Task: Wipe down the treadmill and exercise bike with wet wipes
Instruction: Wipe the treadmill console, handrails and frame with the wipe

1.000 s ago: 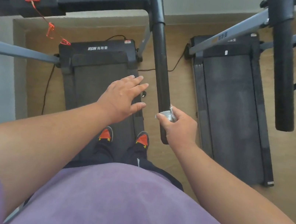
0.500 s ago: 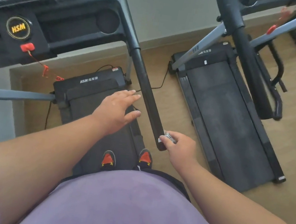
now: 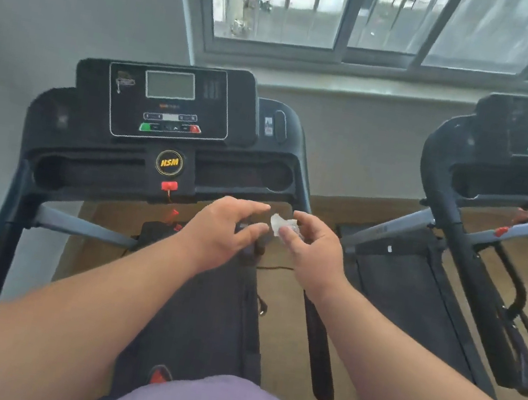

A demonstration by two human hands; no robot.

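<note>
I stand on the belt of a black treadmill, its console with a grey screen straight ahead. My right hand pinches a small crumpled white wet wipe between thumb and fingers, held in the air below the console. My left hand hovers just left of the wipe with fingers loosely spread, close to it but not touching. The right handrail runs down under my right forearm. No exercise bike is visible.
A second treadmill stands to the right, its handrail slanting down. A red safety key with a cord hangs under the console. Grey wall on the left, window and sill behind, wooden floor between the machines.
The view has lifted from the belt to the console. My right hand left the handrail's end and rose with the wipe toward the middle; my left hand moved up beside it.
</note>
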